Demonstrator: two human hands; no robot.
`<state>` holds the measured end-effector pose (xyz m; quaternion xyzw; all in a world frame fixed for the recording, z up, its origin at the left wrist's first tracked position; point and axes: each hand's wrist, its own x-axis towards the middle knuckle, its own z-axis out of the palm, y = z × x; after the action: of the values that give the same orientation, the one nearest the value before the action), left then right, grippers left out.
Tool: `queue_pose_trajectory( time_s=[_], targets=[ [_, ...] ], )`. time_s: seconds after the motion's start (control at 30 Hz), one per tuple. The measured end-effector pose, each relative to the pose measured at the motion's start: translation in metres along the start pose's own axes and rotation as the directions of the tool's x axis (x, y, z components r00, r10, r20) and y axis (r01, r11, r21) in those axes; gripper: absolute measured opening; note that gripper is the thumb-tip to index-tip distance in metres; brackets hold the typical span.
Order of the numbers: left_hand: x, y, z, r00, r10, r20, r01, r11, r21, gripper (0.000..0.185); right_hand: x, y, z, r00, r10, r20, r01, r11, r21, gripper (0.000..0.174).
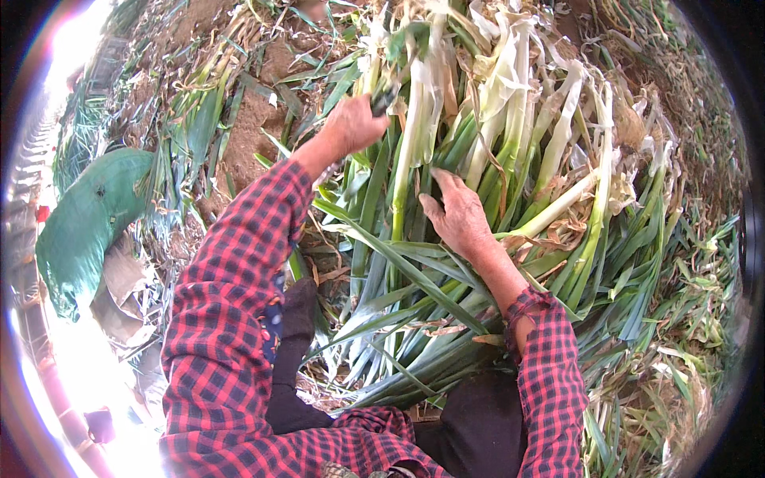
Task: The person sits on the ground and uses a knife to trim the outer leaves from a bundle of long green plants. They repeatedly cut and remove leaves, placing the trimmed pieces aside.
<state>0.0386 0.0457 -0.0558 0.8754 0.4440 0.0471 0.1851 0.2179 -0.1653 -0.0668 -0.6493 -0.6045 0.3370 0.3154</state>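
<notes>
My left hand [358, 122] is closed round a small dark object [384, 100], blurred at its far end, beside the pale upper part of the heap. The kind of object cannot be told. My right hand [457, 215] has thumb and fingers apart and lies over green leaves, just below a pale stalk [412, 131]. Before me is a large heap of leek-like plants [514, 119], their whitish stalks with loose papery skins pointing away from me. Their long flat green leaves [382, 287] run towards my legs.
Dry leaves and plant scraps [669, 382] cover the ground on the right. A filled green sack [95, 221] lies at the left, with a crumpled brownish sheet [125, 281] beside it. Bare brown soil [245, 137] shows left of the heap. My dark-clad knees [478, 418] border its near side.
</notes>
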Motion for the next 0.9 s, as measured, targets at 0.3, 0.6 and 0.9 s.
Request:
queue_pose_trajectory(
  time_s=[0.3, 0.6, 0.9],
  targets=[
    [-0.126, -0.018, -0.038, 0.882, -0.232, 0.41, 0.372, 0.877, -0.304, 0.028, 0.027, -0.018, 0.01, 0.942, 0.329, 0.065, -0.331, 0.943, 0.029, 0.059],
    [-0.064, -0.057, 0.03, 0.852, -0.415, 0.319, 0.522, 0.724, -0.452, 0.052, 0.036, -0.018, 0.027, 0.86, 0.452, 0.237, -0.502, 0.833, 0.234, 0.085],
    [-0.071, 0.012, 0.017, 0.876, -0.206, 0.437, 0.482, 0.425, -0.766, 0.049, 0.041, -0.007, 0.041, 0.889, 0.376, 0.263, -0.443, 0.554, 0.705, 0.09]
  ],
)
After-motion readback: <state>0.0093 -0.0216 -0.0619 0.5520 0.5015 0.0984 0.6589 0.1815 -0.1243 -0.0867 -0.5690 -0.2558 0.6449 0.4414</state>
